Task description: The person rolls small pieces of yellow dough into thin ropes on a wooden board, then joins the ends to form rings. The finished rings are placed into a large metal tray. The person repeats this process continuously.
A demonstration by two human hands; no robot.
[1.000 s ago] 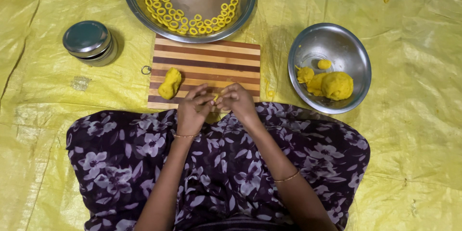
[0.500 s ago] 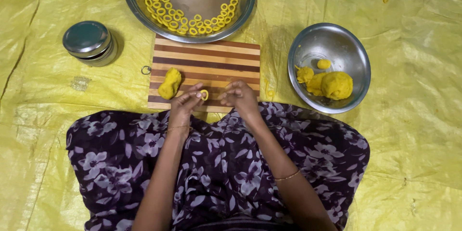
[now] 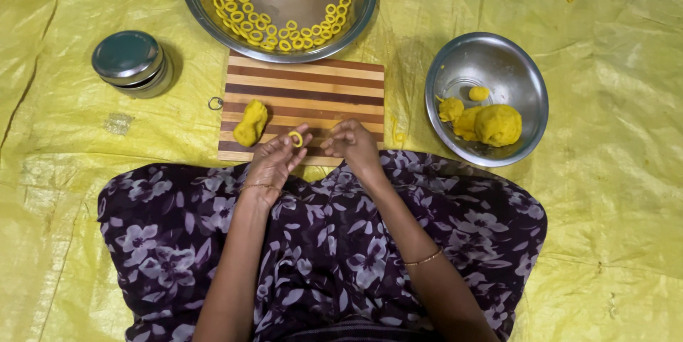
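The left hand (image 3: 274,160) holds a small yellow dough ring (image 3: 295,138) pinched at its fingertips, just above the near edge of the striped wooden cutting board (image 3: 306,86). The fingers of this hand are closed on the ring, thumb and forefinger meeting at it. The right hand (image 3: 352,143) rests just beside the left, over the same near edge of the board; its fingers are loosely curled, and whether they hold anything cannot be told. The two hands are close but not touching.

On the board, to the left of the hands, lies an oblong lump of yellow dough (image 3: 251,122). Beyond the board stands a large steel bowl (image 3: 359,0), its inner wall lined with many finished dough rings (image 3: 242,11). To the right of the board sits a smaller steel bowl (image 3: 498,57) containing several yellow dough balls (image 3: 496,124). A lidded steel container (image 3: 130,63) stands to the left of the board, well apart from it.

All items rest on a yellow plastic sheet (image 3: 605,228). The person's lap is covered by a dark purple floral garment (image 3: 320,242).
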